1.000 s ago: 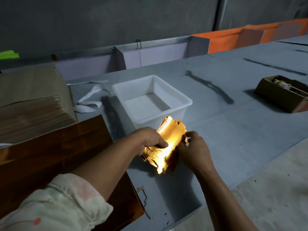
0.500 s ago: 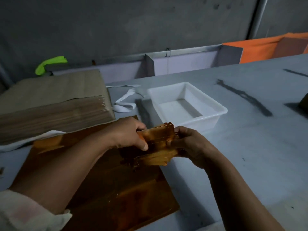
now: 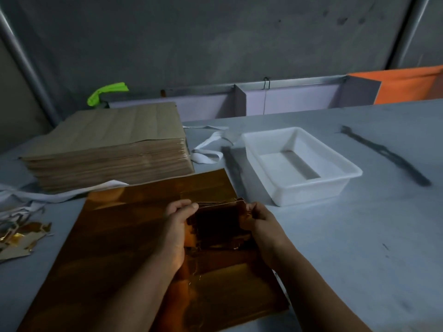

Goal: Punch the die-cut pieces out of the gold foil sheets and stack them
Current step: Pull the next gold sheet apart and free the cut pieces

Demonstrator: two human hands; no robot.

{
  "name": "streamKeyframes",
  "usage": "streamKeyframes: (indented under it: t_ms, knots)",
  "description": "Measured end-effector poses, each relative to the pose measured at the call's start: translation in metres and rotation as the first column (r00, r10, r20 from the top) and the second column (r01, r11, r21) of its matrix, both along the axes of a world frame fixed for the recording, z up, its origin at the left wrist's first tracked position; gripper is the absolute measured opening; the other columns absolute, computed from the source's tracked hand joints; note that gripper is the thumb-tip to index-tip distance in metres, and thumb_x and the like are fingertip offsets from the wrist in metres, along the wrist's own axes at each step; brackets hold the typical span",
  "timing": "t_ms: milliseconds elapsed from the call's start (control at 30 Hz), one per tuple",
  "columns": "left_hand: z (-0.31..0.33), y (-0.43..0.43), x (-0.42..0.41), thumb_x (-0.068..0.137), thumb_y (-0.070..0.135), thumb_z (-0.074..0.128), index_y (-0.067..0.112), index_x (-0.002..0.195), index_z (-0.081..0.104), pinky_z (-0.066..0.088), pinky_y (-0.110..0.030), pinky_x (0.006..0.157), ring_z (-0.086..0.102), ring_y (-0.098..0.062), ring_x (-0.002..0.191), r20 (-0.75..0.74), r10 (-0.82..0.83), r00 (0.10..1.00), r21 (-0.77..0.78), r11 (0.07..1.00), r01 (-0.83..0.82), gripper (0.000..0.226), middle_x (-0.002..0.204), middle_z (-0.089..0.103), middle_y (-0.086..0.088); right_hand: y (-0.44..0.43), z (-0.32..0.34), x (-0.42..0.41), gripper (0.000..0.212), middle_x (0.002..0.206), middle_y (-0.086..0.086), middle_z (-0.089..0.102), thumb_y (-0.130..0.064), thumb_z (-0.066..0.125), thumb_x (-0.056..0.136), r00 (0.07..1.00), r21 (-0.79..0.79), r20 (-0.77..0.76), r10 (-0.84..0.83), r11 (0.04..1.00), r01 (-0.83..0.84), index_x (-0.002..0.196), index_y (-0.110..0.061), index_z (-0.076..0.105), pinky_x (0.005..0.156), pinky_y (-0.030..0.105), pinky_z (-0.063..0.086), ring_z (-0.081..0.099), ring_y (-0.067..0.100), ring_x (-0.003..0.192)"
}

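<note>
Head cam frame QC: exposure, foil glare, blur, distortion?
Head view: underexposed overall; gold foil sheet reads dull amber, no blown glare; stack of pieces in the grip of left hand and right hand is near black, detail lost; white tub is brightest, not clipped; edges slightly soft; pole at the left edge leans, probably wide-angle skew.
</note>
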State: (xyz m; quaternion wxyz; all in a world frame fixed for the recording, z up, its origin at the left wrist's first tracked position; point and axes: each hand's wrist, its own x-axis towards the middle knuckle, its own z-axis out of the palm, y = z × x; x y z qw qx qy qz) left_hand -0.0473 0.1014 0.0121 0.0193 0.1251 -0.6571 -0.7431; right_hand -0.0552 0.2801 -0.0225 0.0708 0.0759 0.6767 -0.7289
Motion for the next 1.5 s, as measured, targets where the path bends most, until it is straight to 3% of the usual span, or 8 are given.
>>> streamKeyframes:
  t_ms: [233, 367, 500, 600, 733, 1000, 1300, 1500]
  knots:
    - [-0.010, 0.019, 0.004, 0.096, 0.035, 0.055, 0.025, 0.099, 0.059, 0.038, -0.025, 0.066, 0.055, -0.010, 0.090, -0.154, -0.030, 0.988, -0.225, 0.974, -0.005, 0.011, 0.102, 0.060, 0.003, -0.009, 0.007, 0.009, 0.042, 0.078, -0.006, 0.071, -0.048, 0.060, 0.075, 0.978, -0.207, -0.167, -0.123, 0.975, 0.087, 0.109, -0.023, 0.059, 0.052, 0.019, 0.051, 0.069, 0.008, 0.069]
    - [-0.013, 0.015, 0.009, 0.090, 0.031, 0.062, 0.024, 0.103, 0.058, 0.048, -0.016, 0.058, 0.061, -0.007, 0.085, -0.174, -0.060, 0.983, -0.174, 0.984, 0.029, 0.015, 0.103, 0.061, -0.001, -0.019, 0.009, 0.012, 0.055, 0.092, 0.009, 0.072, -0.063, 0.061, 0.078, 0.961, -0.141, -0.192, -0.198, 0.975, 0.173, 0.099, -0.012, 0.063, 0.079, 0.040, 0.057, 0.070, 0.026, 0.090]
    - [-0.018, 0.004, 0.014, 0.080, 0.002, 0.066, 0.036, 0.113, 0.048, 0.061, -0.039, 0.069, 0.064, -0.022, 0.090, -0.077, -0.178, 0.981, -0.320, 0.936, 0.144, 0.052, 0.112, 0.058, -0.002, -0.024, 0.006, 0.013, 0.055, 0.073, -0.002, 0.069, -0.061, 0.064, 0.082, 0.939, -0.087, -0.196, -0.283, 0.959, 0.271, 0.090, -0.007, 0.062, 0.069, 0.033, 0.055, 0.069, 0.022, 0.078]
    - [-0.021, 0.002, 0.012, 0.080, -0.010, 0.065, 0.032, 0.126, 0.044, 0.051, -0.025, 0.064, 0.054, -0.009, 0.092, -0.032, -0.081, 0.996, -0.391, 0.918, 0.062, 0.065, 0.127, 0.047, 0.005, -0.027, 0.007, 0.015, 0.061, 0.070, -0.004, 0.068, -0.065, 0.059, 0.080, 0.935, -0.063, -0.186, -0.302, 0.953, 0.295, 0.088, -0.005, 0.063, 0.066, 0.035, 0.054, 0.066, 0.022, 0.076]
    - [-0.025, 0.006, 0.011, 0.084, -0.010, 0.061, 0.027, 0.128, 0.048, 0.047, -0.022, 0.065, 0.057, -0.014, 0.098, 0.013, -0.008, 1.000, -0.311, 0.950, 0.012, 0.059, 0.126, 0.050, 0.002, -0.031, 0.006, 0.014, 0.061, 0.103, 0.025, 0.065, -0.060, 0.055, 0.091, 0.905, -0.065, -0.171, -0.390, 0.921, 0.384, 0.097, 0.001, 0.063, 0.090, 0.052, 0.051, 0.062, 0.038, 0.100]
    - [-0.023, 0.015, 0.003, 0.086, -0.011, 0.057, 0.030, 0.115, 0.050, 0.041, -0.002, 0.043, 0.056, 0.018, 0.058, -0.153, 0.044, 0.987, -0.220, 0.972, -0.077, 0.051, 0.098, 0.046, 0.018, -0.034, 0.018, 0.006, 0.065, 0.095, 0.025, 0.066, -0.067, 0.056, 0.079, 0.911, -0.156, -0.183, -0.370, 0.926, 0.345, 0.091, -0.004, 0.066, 0.093, 0.058, 0.051, 0.063, 0.042, 0.099]
    - [-0.048, 0.015, 0.006, 0.078, -0.005, 0.065, 0.037, 0.109, 0.052, 0.052, -0.030, 0.072, 0.058, -0.021, 0.104, -0.169, 0.074, 0.983, -0.179, 0.978, -0.105, 0.054, 0.120, 0.056, -0.003, -0.030, 0.006, 0.006, 0.070, 0.087, 0.015, 0.070, -0.078, 0.049, 0.067, 0.903, -0.094, -0.158, -0.401, 0.916, 0.390, 0.084, -0.013, 0.069, 0.090, 0.056, 0.054, 0.067, 0.034, 0.092]
    - [-0.048, 0.016, 0.007, 0.076, 0.005, 0.069, 0.046, 0.100, 0.048, 0.050, -0.017, 0.058, 0.060, -0.016, 0.095, -0.185, 0.056, 0.981, -0.215, 0.972, -0.096, 0.051, 0.106, 0.057, 0.004, -0.035, -0.004, 0.003, 0.033, 0.081, -0.002, 0.069, -0.057, 0.061, 0.085, 0.909, 0.093, -0.236, -0.344, 0.923, 0.374, 0.086, -0.024, 0.059, 0.075, 0.037, 0.059, 0.068, 0.016, 0.082]
